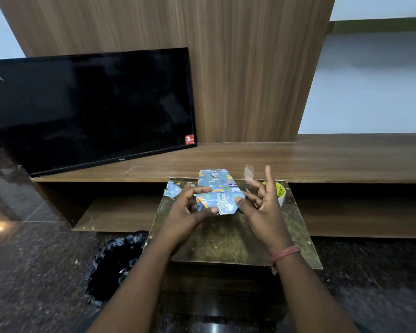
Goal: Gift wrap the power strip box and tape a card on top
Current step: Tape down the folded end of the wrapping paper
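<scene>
Centrally, on a small worn table (228, 239), lies the power strip box (217, 182), already covered in blue patterned wrapping paper and lying lengthwise away from the person. Its near end is the part being handled: a folded flap of paper (222, 203) stands out toward the camera between the two hands.

The left hand (190, 207) grips the box's near left corner, its index finger laid across the top of the paper and its thumb pressing the flap from below. The right hand (262, 207) touches the flap's right edge with its thumb, while the other fingers are spread and lifted off the box. A short strip of clear tape (249, 173) sticks to a raised fingertip of that hand and stands up in the air, clear of the paper. A pink thread band (285, 254) circles the right wrist.

Just behind the right hand, a roll of tape (277, 191) with a yellow label rests on the table's far right corner. A crumpled scrap of the same wrapping paper (172, 189) lies on the table left of the box, near the left hand.

Beyond the table runs a wooden shelf unit (322, 157), on which a dark TCL television (89, 109) leans against the wood panel. A bin lined with a black bag (115, 263) stands on the floor left of the table.
</scene>
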Demonstrator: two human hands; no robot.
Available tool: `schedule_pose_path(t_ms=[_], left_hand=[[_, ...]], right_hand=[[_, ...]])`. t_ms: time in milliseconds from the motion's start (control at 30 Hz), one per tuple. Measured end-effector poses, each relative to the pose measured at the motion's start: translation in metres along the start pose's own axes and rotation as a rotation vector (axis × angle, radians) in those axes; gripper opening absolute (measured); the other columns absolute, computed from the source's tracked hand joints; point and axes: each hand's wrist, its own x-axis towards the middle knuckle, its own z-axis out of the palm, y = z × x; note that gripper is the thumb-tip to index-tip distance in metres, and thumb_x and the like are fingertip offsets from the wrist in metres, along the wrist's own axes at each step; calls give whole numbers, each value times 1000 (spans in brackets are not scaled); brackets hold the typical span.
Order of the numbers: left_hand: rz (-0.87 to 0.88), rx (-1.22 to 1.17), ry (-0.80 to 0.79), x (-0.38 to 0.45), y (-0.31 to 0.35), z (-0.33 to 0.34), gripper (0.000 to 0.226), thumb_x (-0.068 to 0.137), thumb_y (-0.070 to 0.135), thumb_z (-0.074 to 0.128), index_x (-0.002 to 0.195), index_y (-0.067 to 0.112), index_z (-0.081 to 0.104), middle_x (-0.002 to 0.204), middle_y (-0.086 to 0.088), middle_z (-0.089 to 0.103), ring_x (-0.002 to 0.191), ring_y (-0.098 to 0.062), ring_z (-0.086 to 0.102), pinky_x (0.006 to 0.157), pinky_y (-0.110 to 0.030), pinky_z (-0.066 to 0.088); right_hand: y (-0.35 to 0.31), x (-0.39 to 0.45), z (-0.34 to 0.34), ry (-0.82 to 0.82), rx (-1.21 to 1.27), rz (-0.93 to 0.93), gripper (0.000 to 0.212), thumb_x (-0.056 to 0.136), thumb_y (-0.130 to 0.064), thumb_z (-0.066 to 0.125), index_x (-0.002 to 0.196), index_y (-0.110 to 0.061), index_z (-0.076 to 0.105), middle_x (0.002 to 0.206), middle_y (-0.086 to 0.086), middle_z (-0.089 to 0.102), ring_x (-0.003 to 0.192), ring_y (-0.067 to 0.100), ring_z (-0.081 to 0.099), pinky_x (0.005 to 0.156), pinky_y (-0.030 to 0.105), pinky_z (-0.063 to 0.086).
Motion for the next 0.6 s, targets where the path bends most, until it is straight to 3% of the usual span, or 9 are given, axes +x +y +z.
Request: schedule_pose_path(t_ms=[33,100,167,267,400,533,600], left_hand=[[26,-30,14,1,6,1,55,70,39,88,121,39,69,138,4,57,92,-25,54,91,-38,49],[59,-73,21,0,17,3,56,72,48,85,125,40,67,139,2,60,103,-37,61,99,-45,52],[79,-102,19,0,26,4,50,79,45,85,124,39,66,134,5,64,107,-35,65,101,-53,52],[105,-133,21,3,33,5,45,82,34,78,125,35,65,112,5,73,92,-21,66,88,-46,57],[92,-164,1,8,33,6,46,84,36,78,128,39,64,99,-14,59,91,-30,62,79,-44,63],[166,-19,-36,10,31,3,58,85,44,76,138,48,53,128,6,61,97,-29,65,86,-37,61],[214,42,-66,8,33,0,66,84,44,75,143,48,45,131,26,59,110,-9,65,95,-27,55]], right_hand=[[-4,3,-1,9,-4,-35,103,88,0,72,160,-35,7,137,-7,55,115,12,64,100,28,50],[-12,7,-2,17,-3,-92,104,86,-3,76,160,-35,9,139,-5,55,115,13,63,97,24,51],[-19,12,-3,17,10,-134,106,85,-3,77,160,-35,10,140,-6,55,112,10,63,88,19,52],[-27,18,-3,13,8,-181,107,84,-5,78,159,-37,9,139,-9,55,107,5,64,82,15,52],[-29,23,-1,30,5,-202,104,86,-4,77,160,-36,11,138,-6,56,109,7,65,81,13,51],[-33,24,2,24,7,-213,99,88,-7,75,159,-35,13,140,-2,55,111,3,63,82,13,50],[-37,23,2,5,1,-217,100,87,-7,76,159,-34,12,140,-1,54,111,1,62,81,11,50]])
